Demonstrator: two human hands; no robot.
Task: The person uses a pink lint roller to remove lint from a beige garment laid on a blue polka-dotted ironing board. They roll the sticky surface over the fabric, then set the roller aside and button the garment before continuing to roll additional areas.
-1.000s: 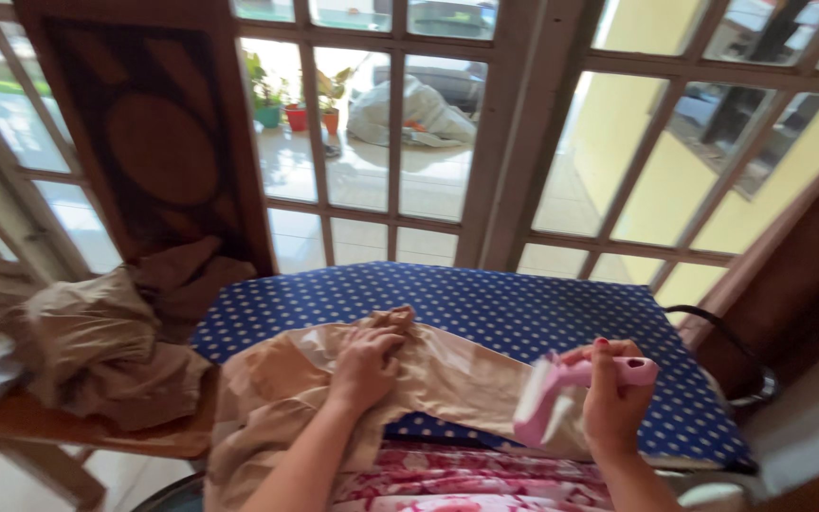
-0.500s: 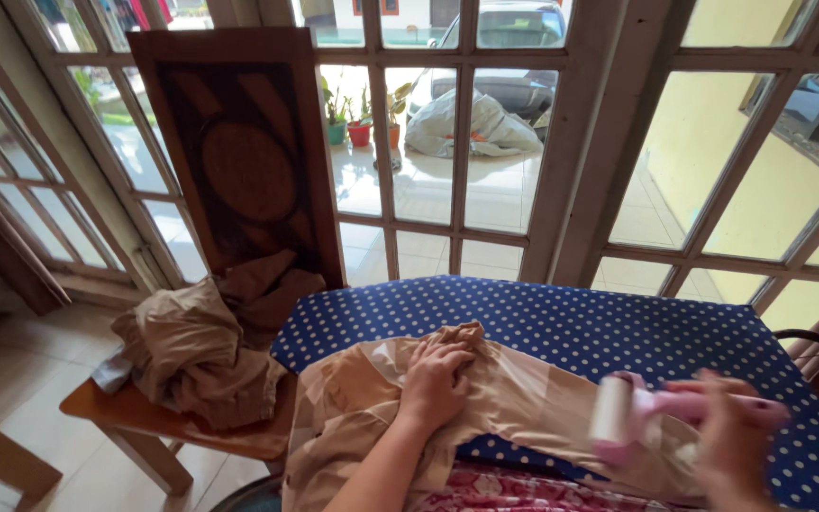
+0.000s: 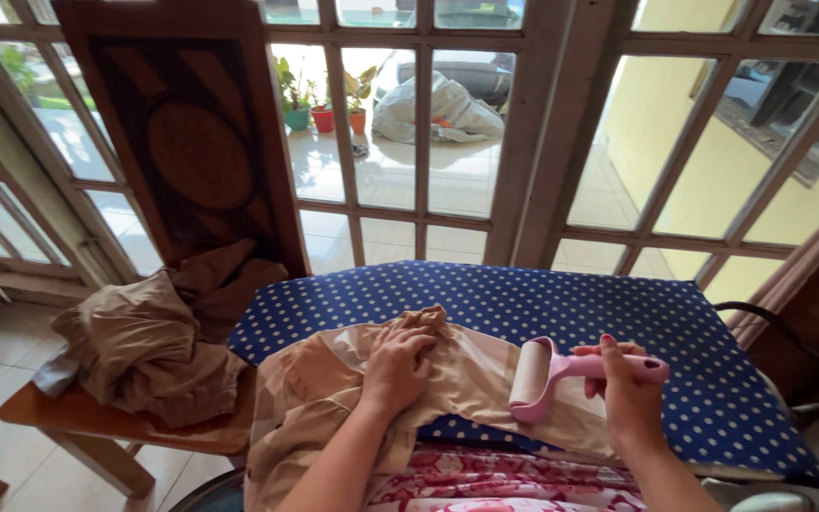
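Both hands work low in the frame over a beige garment (image 3: 466, 379) spread on a blue, white-dotted surface (image 3: 561, 303). Left hand (image 3: 398, 365), just left of center, lies palm down on the cloth, fingers curled into a bunched fold near the garment's upper edge, pressing it flat rather than grasping anything. Right hand (image 3: 626, 384), lower right of center, is closed around the pink handle of a lint roller (image 3: 561, 374), thumb on top.

Its handle runs roughly level across the frame, the free end pointing right past the fist and the head end pointing left. At the head, the roll's long axis stands nearly upright, leaning slightly right at the top, so roll and handle meet at about a right angle. The roll is a pale cream cylinder held in a pink frame, with its lower end touching or just above the cloth; which one cannot be told.

Most of the garment is smooth tan fabric, with a lighter lining showing by the left hand, and its left part hangs off the surface's near edge. In the left of the frame a heap of brown clothes (image 3: 144, 346) sits on a wooden bench (image 3: 97, 427). Behind stand glazed doors (image 3: 400, 142) with a carved wooden panel (image 3: 182, 142) leaning against them.
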